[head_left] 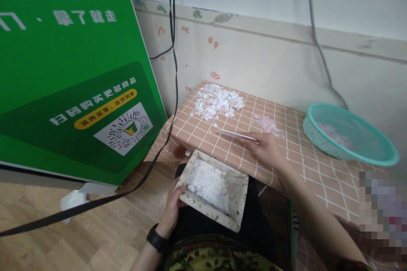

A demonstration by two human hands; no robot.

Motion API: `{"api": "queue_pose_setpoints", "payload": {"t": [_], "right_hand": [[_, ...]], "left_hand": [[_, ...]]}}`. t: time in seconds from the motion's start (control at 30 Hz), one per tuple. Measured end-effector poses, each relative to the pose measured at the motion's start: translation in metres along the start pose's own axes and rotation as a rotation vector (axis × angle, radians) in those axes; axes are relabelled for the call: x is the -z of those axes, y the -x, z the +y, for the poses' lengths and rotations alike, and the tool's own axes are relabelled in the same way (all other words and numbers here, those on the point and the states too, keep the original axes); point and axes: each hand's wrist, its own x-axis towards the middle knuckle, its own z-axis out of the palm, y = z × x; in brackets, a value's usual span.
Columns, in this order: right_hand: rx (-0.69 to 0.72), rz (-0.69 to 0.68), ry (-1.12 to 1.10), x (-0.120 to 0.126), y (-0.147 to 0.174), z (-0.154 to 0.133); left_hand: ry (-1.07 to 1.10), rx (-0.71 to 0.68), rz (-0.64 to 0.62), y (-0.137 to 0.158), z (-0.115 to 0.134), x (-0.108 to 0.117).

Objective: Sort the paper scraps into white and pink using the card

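My left hand (pixel 173 201) grips the left edge of a patterned rectangular bin (pixel 238 197), fingers curled over its rim. White paper scraps (pixel 208 182) cover the bin's bottom; it rests tilted over my lap, just below the table edge. Above the checked tablecloth (pixel 219 146), my right hand (pixel 267 148) is closed on a thin, flat, white strip (pixel 233 134), seen nearly edge-on, so its exact kind is unclear. Beyond the strip's tip lies a heap of white paper scraps (pixel 218 101). A smaller patch of pink scraps (pixel 266 123) lies behind my right hand.
A teal plastic basket (pixel 375 133) with pinkish scraps stands at the table's right. On the left rises a large green cabinet (pixel 79 51) with printed signs. A black strap (pixel 173 93) hangs down in front. The wall (pixel 270 59) borders the table's back; a blurred patch covers the lower right.
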Motion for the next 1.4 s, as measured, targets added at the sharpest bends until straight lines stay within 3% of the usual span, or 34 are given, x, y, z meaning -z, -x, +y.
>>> {"api": "queue_pose_setpoints", "payload": {"t": [0.17, 0.3, 0.43, 0.6, 0.77, 0.93, 1.17, 1.4], "right_hand": [[-0.019, -0.032, -0.025, 0.003, 0.000, -0.004], [-0.016, 0.029, -0.008, -0.007, -0.009, -0.004], [-0.002, -0.019, -0.018, -0.014, -0.017, -0.004], [0.032, 0.047, -0.018, -0.011, -0.016, -0.011], [0.043, -0.031, 0.008, -0.008, -0.013, -0.017], [0.028, 0.094, 0.084, -0.003, -0.017, -0.014], [0.024, -0.069, 0.064, -0.009, -0.014, -0.021], [0.013, 0.186, 0.070, 0.012, -0.031, -0.020]], "left_hand": [[-0.025, 0.027, 0.004, -0.005, -0.001, 0.003], [-0.016, 0.032, -0.039, -0.005, -0.001, 0.004], [-0.017, 0.012, -0.053, -0.004, 0.000, 0.004], [-0.015, 0.042, -0.048, -0.006, -0.002, 0.007], [-0.016, 0.028, -0.086, -0.007, -0.004, 0.007], [-0.032, 0.015, -0.068, -0.005, -0.001, 0.004], [-0.035, 0.007, -0.060, -0.004, 0.001, 0.002], [-0.025, 0.036, -0.030, -0.004, 0.000, 0.003]]}}
